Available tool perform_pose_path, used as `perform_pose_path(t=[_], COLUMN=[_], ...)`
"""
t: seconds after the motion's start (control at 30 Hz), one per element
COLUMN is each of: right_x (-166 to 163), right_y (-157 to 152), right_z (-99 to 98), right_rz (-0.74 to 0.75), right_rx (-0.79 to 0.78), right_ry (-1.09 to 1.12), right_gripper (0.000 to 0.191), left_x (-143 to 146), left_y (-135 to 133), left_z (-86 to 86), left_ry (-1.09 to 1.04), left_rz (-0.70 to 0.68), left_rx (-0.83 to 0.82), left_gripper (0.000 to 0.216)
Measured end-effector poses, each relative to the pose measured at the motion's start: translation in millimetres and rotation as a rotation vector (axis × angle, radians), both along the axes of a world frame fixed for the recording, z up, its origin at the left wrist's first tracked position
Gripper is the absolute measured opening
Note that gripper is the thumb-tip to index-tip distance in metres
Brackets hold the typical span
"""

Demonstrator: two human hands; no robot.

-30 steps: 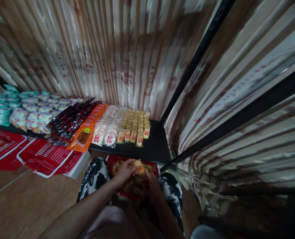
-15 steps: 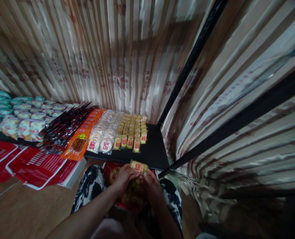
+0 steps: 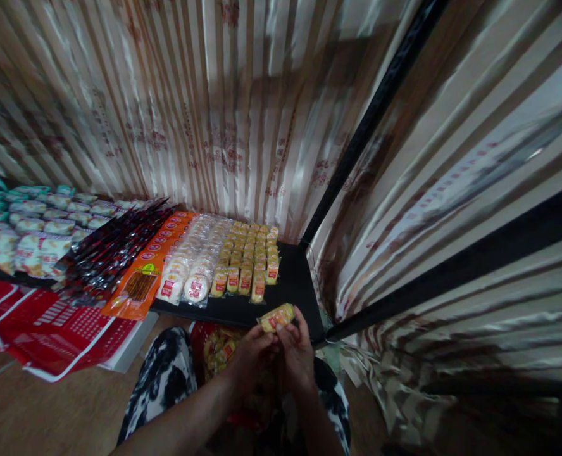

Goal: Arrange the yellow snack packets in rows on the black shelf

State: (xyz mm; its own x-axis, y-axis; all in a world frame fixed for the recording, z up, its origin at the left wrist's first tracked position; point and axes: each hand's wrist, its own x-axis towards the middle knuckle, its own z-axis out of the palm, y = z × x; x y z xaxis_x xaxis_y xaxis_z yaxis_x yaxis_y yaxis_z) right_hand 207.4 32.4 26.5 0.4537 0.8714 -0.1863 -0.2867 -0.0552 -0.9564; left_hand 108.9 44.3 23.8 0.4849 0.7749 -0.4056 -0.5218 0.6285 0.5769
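A small yellow packaged snack (image 3: 277, 317) with a red label is held up in front of the shelf's near edge. My right hand (image 3: 297, 348) grips its right end between thumb and fingers. At its left end my left hand (image 3: 253, 347) is closed, fingertips touching the wrapper. Beneath my hands, between my knees, is a red bag (image 3: 200, 335) of similar yellow packets (image 3: 220, 348), partly hidden by my forearms. Matching yellow packets (image 3: 245, 278) stand in rows on the black shelf (image 3: 290, 285).
Left of the yellow rows lie round white packaged snacks (image 3: 197, 286), an orange packet (image 3: 136, 285), dark packets (image 3: 110, 253) and white bags (image 3: 38, 253). Red boxes (image 3: 67, 329) stand below the shelf. Black posts (image 3: 357, 152) and striped curtains (image 3: 214, 95) enclose the right and back.
The held packet has turned, its right end now higher. My right hand has shifted its grip up around that end. The view has moved slightly.
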Motion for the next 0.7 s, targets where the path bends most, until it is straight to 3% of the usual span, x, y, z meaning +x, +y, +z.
perform_pose_path(t=[0.17,0.27,0.47,0.7], right_x=[33,45,45,39], right_y=[38,60,87,104], right_z=[-0.4,-5.2,-6.3,-10.2], right_rz=[-0.071,-0.033,0.054,0.086], right_rx=[0.011,-0.060,-0.052,-0.041], right_ry=[-0.449,-0.639,-0.759,-0.861], right_gripper=[0.076,0.063,0.047,0.039], left_x=[7,10,19,21], left_y=[20,36,62,72], left_z=[-7.4,-7.5,-5.6,-8.4], left_ry=[0.383,0.456,0.494,0.505], left_rz=[0.057,0.082,0.145,0.150], left_rx=[0.084,0.166,0.111,0.098], left_gripper=[0.030,0.027,0.044,0.054])
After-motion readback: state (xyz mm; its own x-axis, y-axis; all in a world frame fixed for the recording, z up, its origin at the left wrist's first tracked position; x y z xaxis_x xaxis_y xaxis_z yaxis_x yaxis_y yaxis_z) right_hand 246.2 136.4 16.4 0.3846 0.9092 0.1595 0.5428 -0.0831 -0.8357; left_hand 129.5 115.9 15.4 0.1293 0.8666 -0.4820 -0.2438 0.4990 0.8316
